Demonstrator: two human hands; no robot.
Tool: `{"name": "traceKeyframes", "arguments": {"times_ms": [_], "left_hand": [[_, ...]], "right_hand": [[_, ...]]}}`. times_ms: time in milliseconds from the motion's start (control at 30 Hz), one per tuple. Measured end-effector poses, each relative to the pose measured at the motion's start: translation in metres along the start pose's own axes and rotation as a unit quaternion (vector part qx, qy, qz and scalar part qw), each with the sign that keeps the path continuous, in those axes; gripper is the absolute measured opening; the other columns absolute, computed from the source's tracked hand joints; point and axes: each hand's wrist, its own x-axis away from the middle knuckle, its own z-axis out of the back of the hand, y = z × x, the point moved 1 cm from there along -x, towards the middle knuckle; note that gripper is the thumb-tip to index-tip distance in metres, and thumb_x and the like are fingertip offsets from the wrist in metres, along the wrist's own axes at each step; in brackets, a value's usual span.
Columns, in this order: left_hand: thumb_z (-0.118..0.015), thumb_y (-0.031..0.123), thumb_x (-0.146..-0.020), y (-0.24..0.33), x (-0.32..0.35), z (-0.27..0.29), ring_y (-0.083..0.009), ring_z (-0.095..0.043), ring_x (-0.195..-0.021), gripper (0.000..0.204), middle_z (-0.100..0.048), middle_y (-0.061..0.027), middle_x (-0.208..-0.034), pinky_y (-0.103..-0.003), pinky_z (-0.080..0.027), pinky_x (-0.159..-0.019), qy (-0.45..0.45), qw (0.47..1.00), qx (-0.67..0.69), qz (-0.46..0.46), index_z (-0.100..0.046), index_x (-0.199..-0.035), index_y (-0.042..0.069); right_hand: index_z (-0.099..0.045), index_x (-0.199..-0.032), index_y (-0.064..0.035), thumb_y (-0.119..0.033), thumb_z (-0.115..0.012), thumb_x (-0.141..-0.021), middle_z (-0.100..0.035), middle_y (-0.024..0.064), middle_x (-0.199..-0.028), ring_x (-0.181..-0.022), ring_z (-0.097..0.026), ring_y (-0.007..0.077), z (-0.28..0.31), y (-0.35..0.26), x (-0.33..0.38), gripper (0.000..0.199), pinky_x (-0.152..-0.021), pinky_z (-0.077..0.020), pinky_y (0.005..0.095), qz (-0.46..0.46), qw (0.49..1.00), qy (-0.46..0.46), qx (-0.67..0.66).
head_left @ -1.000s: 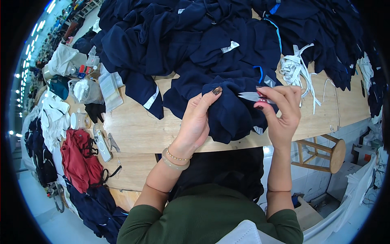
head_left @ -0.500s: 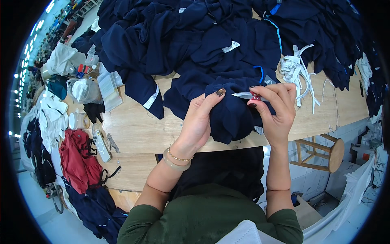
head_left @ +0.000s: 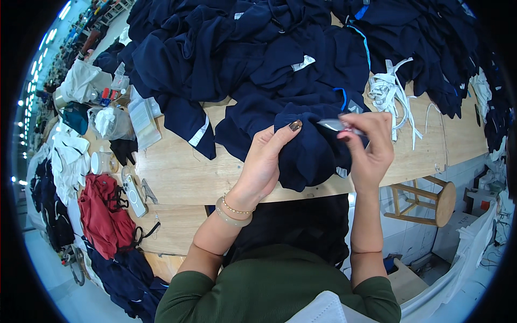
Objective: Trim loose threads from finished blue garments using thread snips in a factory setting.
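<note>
My left hand (head_left: 265,159) pinches the edge of a navy blue garment (head_left: 312,156) between thumb and fingers, its fingertips hidden under the cloth. Part of this garment hangs over the table's near edge. In my right hand (head_left: 373,151) is a pair of small silver thread snips (head_left: 330,125), gripped between thumb and fingers. The snips are smeared by motion, their tip pointing left at the cloth close to my left thumb. Whether the blades touch the fabric I cannot tell. A blue tape loop (head_left: 340,96) shows on the cloth just beyond.
Navy garments (head_left: 226,48) pile up across the far side of the wooden table (head_left: 177,172). White strips (head_left: 383,89) lie at right. To the left are a phone (head_left: 134,196), a red bag (head_left: 105,215) and plastic bags (head_left: 110,121). A wooden stool (head_left: 444,203) stands below right.
The snips have turned slightly in my right hand, and their tip has moved a little to the right. My left hand keeps its hold on the garment.
</note>
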Motion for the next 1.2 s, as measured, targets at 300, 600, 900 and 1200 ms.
{"name": "traceKeyframes", "arguments": {"times_ms": [300,600,900,1200], "left_hand": [[-0.044,0.029,-0.103,0.126,-0.049,-0.110,-0.0088,-0.046,-0.075,0.032,-0.045,0.0022,-0.077,-0.029,-0.040,-0.067,-0.281,0.786,-0.458,-0.307,-0.056,-0.100,0.000],[-0.041,0.051,-0.100,0.222,-0.029,-0.212,-0.0386,-0.063,-0.083,0.066,-0.065,-0.0285,-0.086,-0.045,-0.050,-0.068,-0.173,0.385,-0.782,-0.459,-0.067,-0.082,-0.007],[-0.061,0.063,-0.084,0.314,0.021,-0.176,-0.0165,-0.050,-0.057,0.073,-0.057,-0.0134,-0.062,-0.033,-0.040,-0.052,0.061,0.275,-0.919,-0.278,-0.065,-0.078,-0.010],[-0.079,0.018,-0.071,0.305,0.028,-0.084,-0.0256,-0.065,-0.091,0.036,-0.069,-0.0122,-0.098,-0.034,-0.050,-0.087,-0.119,0.328,-0.915,-0.203,-0.071,-0.103,0.002]], "right_hand": [[-0.050,-0.071,-0.0025,-0.020,-0.058,-0.095,-0.053,0.0095,-0.069,-0.061,-0.049,0.0155,0.040,-0.016,-0.019,0.031,-0.058,-0.0388,0.0254,-0.128,0.865,-0.090,-0.477],[-0.055,-0.128,-0.0105,0.006,-0.060,-0.077,-0.050,0.0090,-0.140,-0.087,-0.068,0.0309,0.027,-0.067,-0.117,0.054,-0.069,-0.0559,0.0349,0.142,0.955,-0.225,0.133],[-0.058,-0.123,-0.0129,0.000,-0.064,-0.076,-0.058,0.0054,-0.105,-0.073,-0.066,0.0264,0.094,-0.055,-0.110,0.049,-0.061,-0.0508,0.0359,0.128,0.861,-0.287,0.399],[-0.055,-0.078,-0.0027,-0.002,-0.066,-0.071,-0.051,0.0090,-0.104,-0.064,-0.050,0.0101,0.124,-0.060,-0.126,0.013,-0.060,-0.0392,0.0247,0.086,0.952,-0.291,0.042]]}}
